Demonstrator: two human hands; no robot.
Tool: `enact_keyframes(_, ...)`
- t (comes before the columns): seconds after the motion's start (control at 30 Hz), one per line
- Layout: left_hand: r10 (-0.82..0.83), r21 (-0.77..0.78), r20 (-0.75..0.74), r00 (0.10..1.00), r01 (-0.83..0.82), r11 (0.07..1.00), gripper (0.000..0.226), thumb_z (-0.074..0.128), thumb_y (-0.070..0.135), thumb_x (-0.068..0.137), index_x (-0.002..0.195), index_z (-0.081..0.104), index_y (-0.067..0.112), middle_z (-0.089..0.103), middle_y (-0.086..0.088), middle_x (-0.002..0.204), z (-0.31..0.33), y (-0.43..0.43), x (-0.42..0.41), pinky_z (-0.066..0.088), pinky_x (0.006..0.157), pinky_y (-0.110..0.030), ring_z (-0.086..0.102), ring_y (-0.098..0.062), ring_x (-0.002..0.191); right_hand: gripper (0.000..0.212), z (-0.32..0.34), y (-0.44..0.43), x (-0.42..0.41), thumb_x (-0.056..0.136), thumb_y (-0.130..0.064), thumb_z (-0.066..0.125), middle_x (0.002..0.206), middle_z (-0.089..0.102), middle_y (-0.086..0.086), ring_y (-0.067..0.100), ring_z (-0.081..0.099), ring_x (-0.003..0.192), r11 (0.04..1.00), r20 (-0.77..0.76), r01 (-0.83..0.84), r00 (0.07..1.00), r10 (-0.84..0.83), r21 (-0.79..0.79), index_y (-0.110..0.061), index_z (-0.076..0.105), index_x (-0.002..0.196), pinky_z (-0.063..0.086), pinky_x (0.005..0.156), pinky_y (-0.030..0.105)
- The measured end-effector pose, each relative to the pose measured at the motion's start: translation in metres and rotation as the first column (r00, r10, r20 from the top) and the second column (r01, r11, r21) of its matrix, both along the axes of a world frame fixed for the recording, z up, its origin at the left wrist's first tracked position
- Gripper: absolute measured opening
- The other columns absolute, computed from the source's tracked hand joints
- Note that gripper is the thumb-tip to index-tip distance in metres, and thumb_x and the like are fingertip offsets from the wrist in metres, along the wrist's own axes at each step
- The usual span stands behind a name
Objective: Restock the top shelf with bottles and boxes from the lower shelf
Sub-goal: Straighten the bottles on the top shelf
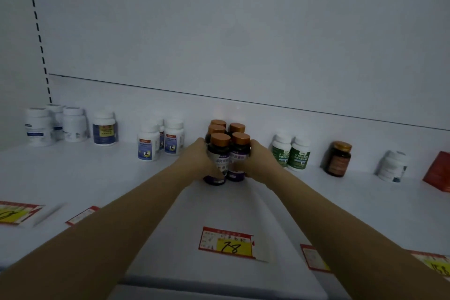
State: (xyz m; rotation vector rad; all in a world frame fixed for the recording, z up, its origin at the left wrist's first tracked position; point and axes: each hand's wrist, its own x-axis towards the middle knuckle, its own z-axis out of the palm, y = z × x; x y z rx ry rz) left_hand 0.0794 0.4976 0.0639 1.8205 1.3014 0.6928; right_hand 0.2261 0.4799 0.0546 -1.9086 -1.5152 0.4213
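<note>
Several dark bottles with copper caps stand clustered at the middle of the white shelf (146, 185). My left hand (199, 161) wraps the front left dark bottle (219, 153) from its left side. My right hand (258, 161) grips the front right dark bottle (239, 153) from its right side. Both front bottles stand upright and side by side on the shelf, with more copper-capped bottles (237, 128) right behind them. My forearms reach in from the bottom corners.
White bottles (73, 124) stand at the far left, blue-labelled white bottles (148, 143) left of centre. Green-labelled bottles (291, 151), a brown bottle (339, 158), a white bottle (393, 165) and a red box (438, 173) line the right. Price tags (227, 242) lie along the front edge.
</note>
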Motion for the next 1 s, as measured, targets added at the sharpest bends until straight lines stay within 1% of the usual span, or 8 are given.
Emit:
enact_keyframes(0.07, -0.023, 0.019, -0.045, 0.999, 0.024, 1.0, 0.083, 0.083, 0.011, 0.067, 0.135, 0.036, 0.009, 0.05, -0.01, 0.135, 0.003, 0.003, 0.0, 0.049, 0.098, -0.042, 0.051, -0.028, 0.121, 0.055, 0.001, 0.003, -0.003, 0.075, -0.024, 0.076, 0.111, 0.061, 0.009, 0.027, 0.061, 0.102, 0.999, -0.015, 0.043, 0.999, -0.043, 0.008, -0.009, 0.049, 0.12, 0.055, 0.085, 0.039)
enact_keyframes(0.2, -0.081, 0.074, -0.072, 0.994, 0.086, 0.994, 0.059, 0.079, 0.007, 0.07, 0.123, 0.052, 0.007, 0.06, -0.012, 0.126, 0.004, 0.008, 0.002, 0.048, 0.099, -0.04, 0.056, -0.028, 0.116, 0.056, 0.001, 0.01, -0.003, 0.071, -0.024, 0.078, 0.109, 0.064, 0.011, 0.028, 0.062, 0.097, 0.998, -0.001, 0.067, 0.998, -0.067, 0.004, -0.008, 0.052, 0.118, 0.054, 0.08, 0.038)
enact_keyframes(0.27, -0.095, 0.068, -0.066, 0.993, 0.099, 0.993, 0.053, 0.077, 0.005, 0.073, 0.121, 0.055, 0.005, 0.061, -0.014, 0.125, 0.002, 0.01, 0.0, 0.047, 0.1, -0.041, 0.056, -0.029, 0.116, 0.057, 0.0, 0.012, -0.005, 0.072, -0.024, 0.078, 0.109, 0.064, 0.011, 0.028, 0.062, 0.098, 0.997, -0.01, 0.076, 0.997, -0.076, 0.006, -0.008, 0.052, 0.119, 0.053, 0.08, 0.038)
enact_keyframes(0.43, -0.084, 0.067, -0.084, 0.993, 0.089, 0.994, 0.055, 0.075, 0.007, 0.075, 0.124, 0.052, 0.005, 0.059, -0.014, 0.127, 0.0, 0.017, 0.0, 0.046, 0.101, -0.039, 0.055, -0.029, 0.118, 0.057, 0.001, 0.014, -0.008, 0.074, -0.021, 0.077, 0.116, 0.063, 0.011, 0.028, 0.061, 0.105, 0.997, -0.02, 0.082, 0.996, -0.082, 0.009, -0.008, 0.05, 0.123, 0.052, 0.087, 0.038)
enact_keyframes(0.63, -0.079, 0.076, -0.114, 0.99, 0.088, 0.993, 0.054, 0.073, 0.008, 0.078, 0.126, 0.05, 0.006, 0.057, -0.013, 0.128, 0.001, 0.02, 0.003, 0.046, 0.098, -0.035, 0.054, -0.028, 0.118, 0.053, 0.0, 0.018, -0.009, 0.08, -0.019, 0.071, 0.121, 0.06, 0.014, 0.028, 0.058, 0.109, 0.993, 0.043, 0.121, 0.992, -0.121, 0.009, -0.006, 0.047, 0.125, 0.044, 0.08, 0.029)
enact_keyframes(0.77, -0.086, 0.084, -0.149, 0.985, 0.1, 0.991, 0.056, 0.073, 0.01, 0.078, 0.128, 0.049, 0.006, 0.057, -0.013, 0.128, 0.001, 0.02, 0.003, 0.046, 0.098, -0.035, 0.055, -0.028, 0.118, 0.053, -0.001, 0.022, -0.01, 0.081, -0.02, 0.07, 0.123, 0.059, 0.014, 0.028, 0.058, 0.11, 0.992, 0.058, 0.128, 0.99, -0.128, 0.004, -0.006, 0.046, 0.126, 0.042, 0.078, 0.027)
enact_keyframes(0.9, -0.074, 0.111, -0.184, 0.98, 0.096, 0.989, 0.058, 0.074, 0.009, 0.077, 0.128, 0.046, 0.004, 0.056, -0.013, 0.128, -0.001, 0.018, 0.002, 0.045, 0.096, -0.033, 0.054, -0.028, 0.119, 0.059, -0.001, 0.023, -0.01, 0.082, -0.018, 0.071, 0.127, 0.056, 0.014, 0.028, 0.056, 0.115, 0.988, 0.005, 0.152, 0.988, -0.152, 0.003, -0.004, 0.039, 0.13, 0.04, 0.081, 0.027)
enact_keyframes(1.0, -0.059, 0.127, -0.214, 0.975, 0.088, 0.988, 0.063, 0.076, 0.01, 0.075, 0.129, 0.044, 0.005, 0.055, -0.013, 0.13, 0.001, 0.017, 0.002, 0.045, 0.096, -0.033, 0.053, -0.028, 0.121, 0.059, -0.001, 0.022, -0.01, 0.082, -0.016, 0.071, 0.127, 0.055, 0.014, 0.027, 0.055, 0.115, 0.984, 0.014, 0.178, 0.984, -0.178, -0.002, -0.004, 0.038, 0.129, 0.04, 0.079, 0.027)
